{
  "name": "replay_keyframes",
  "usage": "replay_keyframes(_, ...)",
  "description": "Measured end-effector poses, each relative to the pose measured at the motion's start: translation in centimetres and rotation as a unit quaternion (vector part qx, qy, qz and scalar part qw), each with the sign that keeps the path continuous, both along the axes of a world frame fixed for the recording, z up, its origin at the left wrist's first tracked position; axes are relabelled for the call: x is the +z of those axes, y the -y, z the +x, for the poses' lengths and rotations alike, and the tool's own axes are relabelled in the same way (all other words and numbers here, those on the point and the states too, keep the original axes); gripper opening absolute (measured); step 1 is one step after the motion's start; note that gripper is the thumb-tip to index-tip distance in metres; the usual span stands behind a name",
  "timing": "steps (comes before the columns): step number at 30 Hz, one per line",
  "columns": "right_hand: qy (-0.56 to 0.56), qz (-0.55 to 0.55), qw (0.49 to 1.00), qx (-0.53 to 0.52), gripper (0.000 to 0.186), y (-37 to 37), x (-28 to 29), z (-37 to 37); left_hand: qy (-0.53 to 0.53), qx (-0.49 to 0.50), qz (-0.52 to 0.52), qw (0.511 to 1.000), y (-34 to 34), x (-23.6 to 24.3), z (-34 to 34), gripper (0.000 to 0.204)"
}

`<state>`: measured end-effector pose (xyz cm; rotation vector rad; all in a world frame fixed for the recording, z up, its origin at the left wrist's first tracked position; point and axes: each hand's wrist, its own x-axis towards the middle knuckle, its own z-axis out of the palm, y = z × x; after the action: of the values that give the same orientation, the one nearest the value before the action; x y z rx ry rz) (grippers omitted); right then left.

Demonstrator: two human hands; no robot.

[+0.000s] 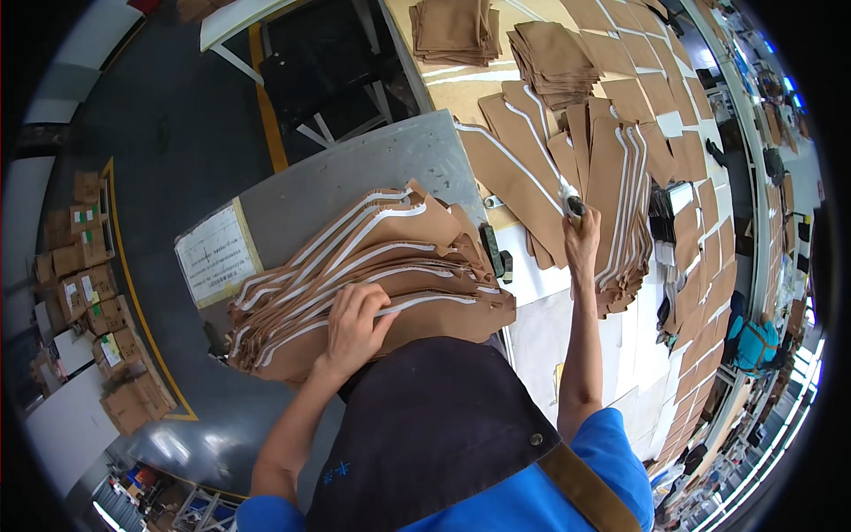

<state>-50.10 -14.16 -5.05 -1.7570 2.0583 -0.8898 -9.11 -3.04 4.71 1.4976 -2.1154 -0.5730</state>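
A fanned stack of brown, leather-like cut pieces (425, 232) with white bands along their edges lies on the grey board in front of me. My left hand (356, 326) rests on the near part of that stack, its fingers bent and apart from the thumb. Out to the right, my right hand (581, 232) is closed round a small brush-like tool (567, 189) with a dark handle and a whitish end. The tool's end is over a brown piece (505, 168) edged in white. Beside it is another fanned group of white-edged pieces (620, 213).
Piles of plain brown pieces (554, 62) stand at the far side of the light work table. Many more brown pieces (696, 293) cover its right side. A printed sheet (217, 253) lies on the grey board (381, 160). Cardboard boxes (89, 293) stand on the floor at left.
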Motion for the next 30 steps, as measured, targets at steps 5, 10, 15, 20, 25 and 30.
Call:
replay_keyframes(5, 0.076, 0.01, 0.995, 0.067, 0.024, 2.1, 5.4, 5.7, -0.021, -0.068, -0.117, 0.991, -0.9, -0.8, 0.2, 0.026)
replay_keyframes(10, 0.143, 0.023, 0.98, 0.134, 0.026, 3.3, 8.2, 9.0, -0.069, -0.072, -0.059, 0.993, -0.9, -0.2, -0.4, 0.025)
replay_keyframes(15, 0.155, 0.039, 0.978, 0.136, 0.022, 4.6, 9.0, 10.4, -0.032, -0.075, -0.115, 0.99, 0.0, -0.6, 0.8, 0.022)
replay_keyframes(20, 0.183, 0.083, 0.975, 0.097, 0.017, 6.6, 9.2, 10.6, -0.115, 0.151, -0.063, 0.98, 11.2, 4.1, 4.5, 0.021)
replay_keyframes(25, 0.14, 0.068, 0.978, 0.141, 0.021, 10.1, 8.9, 14.1, -0.078, 0.094, 0.063, 0.99, 22.0, -2.1, 3.7, 0.026)
replay_keyframes(30, 0.036, 0.02, 0.985, 0.17, 0.02, 12.1, 8.6, 15.3, 0.004, 0.053, 0.063, 0.997, 22.3, -6.2, 0.5, 0.018)
